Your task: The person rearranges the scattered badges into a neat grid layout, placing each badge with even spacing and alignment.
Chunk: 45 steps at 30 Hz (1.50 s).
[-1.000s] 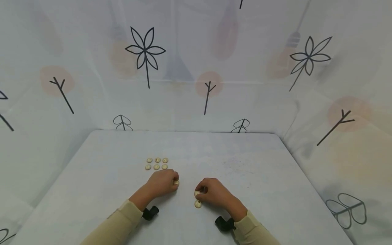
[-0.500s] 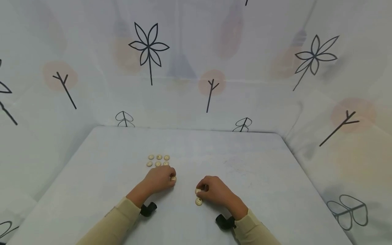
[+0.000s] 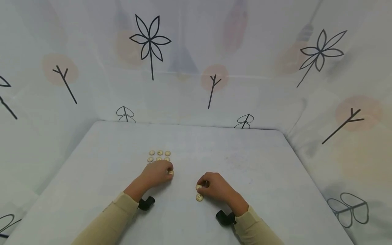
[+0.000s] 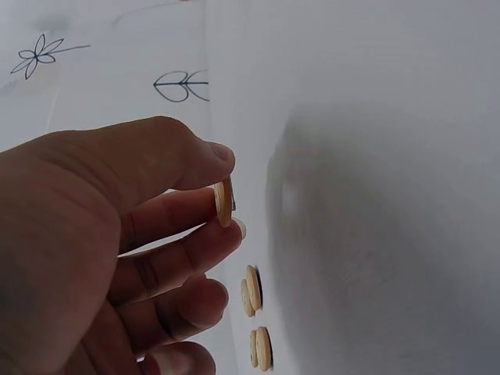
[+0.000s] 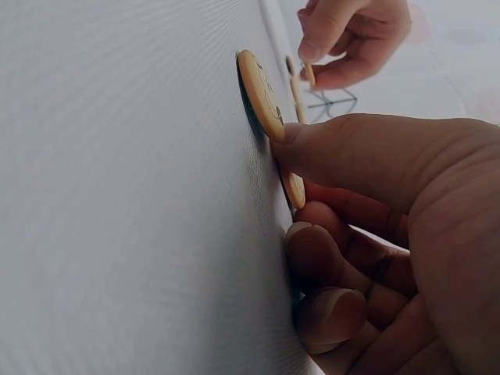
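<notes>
In the head view, my left hand (image 3: pixel 157 173) pinches a small round wooden disc (image 3: pixel 171 173) just in front of several like discs (image 3: pixel 160 152) laid in two rows. The left wrist view shows this held disc (image 4: pixel 224 201) on edge between thumb and fingertips, off the table. Farther right, my right hand (image 3: pixel 216 186) has thumb and fingers around another disc (image 3: pixel 198 187) low at the table. One more disc (image 3: pixel 199 197) lies just nearer to me; in the right wrist view this near disc (image 5: pixel 262 94) bears dark printed lines, and the thumb tip meets its edge.
Both hands work over a white table (image 3: pixel 260 163). Patterned white cloth (image 3: pixel 183 95) hangs behind and at the sides. Black wrist cameras sit below the left wrist (image 3: pixel 147 203) and the right wrist (image 3: pixel 225 217).
My left hand has moved leftward with its disc, closer to the rows. The right hand keeps its place by the two discs. The whole head view has shifted slightly.
</notes>
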Motion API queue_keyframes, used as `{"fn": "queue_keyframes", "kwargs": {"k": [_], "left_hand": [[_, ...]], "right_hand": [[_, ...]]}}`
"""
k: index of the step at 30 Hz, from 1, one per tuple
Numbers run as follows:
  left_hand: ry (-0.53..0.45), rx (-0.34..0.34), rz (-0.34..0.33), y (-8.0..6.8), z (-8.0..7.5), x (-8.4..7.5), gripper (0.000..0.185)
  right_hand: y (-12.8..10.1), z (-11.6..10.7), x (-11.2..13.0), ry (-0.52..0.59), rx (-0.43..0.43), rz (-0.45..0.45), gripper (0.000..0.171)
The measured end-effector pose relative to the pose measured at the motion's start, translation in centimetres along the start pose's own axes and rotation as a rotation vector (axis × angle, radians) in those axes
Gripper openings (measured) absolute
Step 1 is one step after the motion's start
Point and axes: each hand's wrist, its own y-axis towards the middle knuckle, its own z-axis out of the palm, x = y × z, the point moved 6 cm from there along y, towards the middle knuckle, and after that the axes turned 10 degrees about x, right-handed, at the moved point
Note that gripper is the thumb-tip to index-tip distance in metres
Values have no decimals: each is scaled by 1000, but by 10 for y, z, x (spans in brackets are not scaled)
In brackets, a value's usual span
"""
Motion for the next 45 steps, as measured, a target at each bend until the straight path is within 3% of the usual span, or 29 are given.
{"fn": "queue_keyframes", "kwargs": {"k": [18,33,45], "left_hand": [[-14,6,-65,-10,-10,24,19],[-27,-17,-101,-15,-14,48,21],[-52,6,-155,-14,-14,61,27]], "right_hand": [[-2,0,1,15,11,2,17],[-3,-1,2,13,18,8,18],[-2,-1,0,14,26,17,17]]}}
